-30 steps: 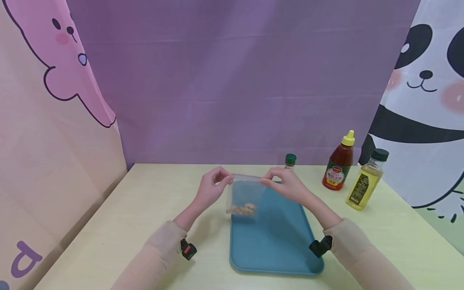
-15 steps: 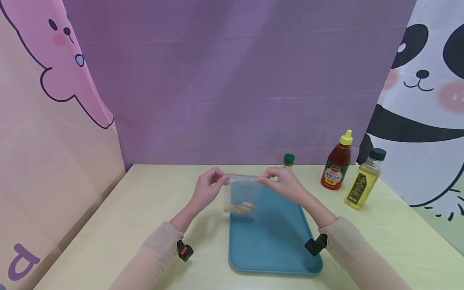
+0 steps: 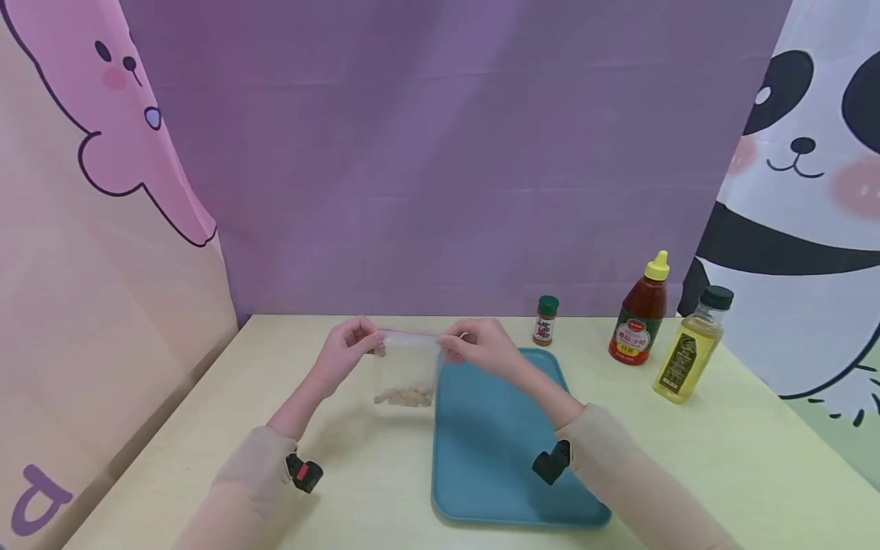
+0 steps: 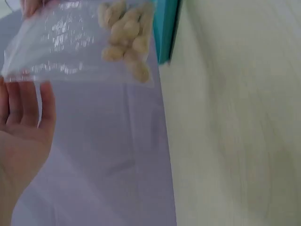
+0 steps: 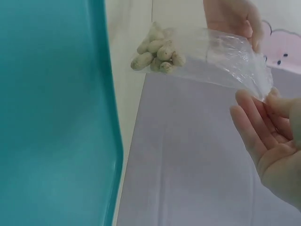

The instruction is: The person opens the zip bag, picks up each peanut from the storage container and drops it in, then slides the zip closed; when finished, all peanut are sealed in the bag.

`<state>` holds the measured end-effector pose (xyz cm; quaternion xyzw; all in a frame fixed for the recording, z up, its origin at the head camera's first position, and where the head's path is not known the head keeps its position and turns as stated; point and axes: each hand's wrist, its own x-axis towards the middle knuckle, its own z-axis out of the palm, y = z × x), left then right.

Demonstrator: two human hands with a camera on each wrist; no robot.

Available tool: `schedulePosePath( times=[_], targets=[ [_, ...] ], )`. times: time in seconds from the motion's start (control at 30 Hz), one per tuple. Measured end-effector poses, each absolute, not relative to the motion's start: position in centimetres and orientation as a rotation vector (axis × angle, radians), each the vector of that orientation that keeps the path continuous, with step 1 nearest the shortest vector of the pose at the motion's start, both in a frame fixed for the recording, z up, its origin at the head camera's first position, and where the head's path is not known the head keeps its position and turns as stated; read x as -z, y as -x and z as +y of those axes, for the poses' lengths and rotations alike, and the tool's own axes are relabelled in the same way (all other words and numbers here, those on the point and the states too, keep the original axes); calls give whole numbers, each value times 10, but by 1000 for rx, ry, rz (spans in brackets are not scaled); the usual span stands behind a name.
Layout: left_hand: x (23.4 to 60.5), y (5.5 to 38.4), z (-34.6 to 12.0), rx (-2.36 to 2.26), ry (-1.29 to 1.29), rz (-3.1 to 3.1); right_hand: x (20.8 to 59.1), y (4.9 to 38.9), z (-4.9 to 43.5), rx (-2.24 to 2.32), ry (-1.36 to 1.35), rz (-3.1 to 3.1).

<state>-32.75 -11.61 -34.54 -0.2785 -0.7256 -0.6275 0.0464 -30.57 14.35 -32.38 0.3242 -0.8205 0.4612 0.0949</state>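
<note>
A clear plastic bag (image 3: 407, 367) hangs by its top edge between my two hands, left of the tray. Peanuts in their shells (image 5: 160, 54) lie gathered at its bottom. My left hand (image 3: 347, 350) pinches the bag's left top corner between thumb and fingers. At the opposite corner, my right hand (image 3: 483, 347) pinches the plastic the same way. In the left wrist view the peanuts (image 4: 127, 35) show through the film, with the left hand (image 4: 26, 122) at the bag's edge. The right wrist view shows the right hand (image 5: 277, 136) with thumb and fingertips on the corner.
A blue tray (image 3: 516, 458) lies on the pale table (image 3: 371, 489), under the right forearm. Behind it stands a small green-capped spice jar (image 3: 545, 321). Farther right are a ketchup bottle (image 3: 639, 321) and a yellow oil bottle (image 3: 690, 351). A purple cloth (image 3: 440, 153) hangs behind the table.
Both hands have moved left with the bag, from over the tray to beside its left edge. The spice jar, partly hidden behind the right hand before, is now in full view.
</note>
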Motion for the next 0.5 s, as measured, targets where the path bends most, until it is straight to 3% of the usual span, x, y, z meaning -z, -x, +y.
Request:
schedulePosePath(
  times=[0.27, 0.5],
  targets=[
    [350, 330, -156, 2090, 1118, -2444, 328, 295, 120, -1604, -962, -2628],
    [377, 344, -155, 1899, 865, -2671, 349, 314, 119, -1583, -768, -2700]
  ],
)
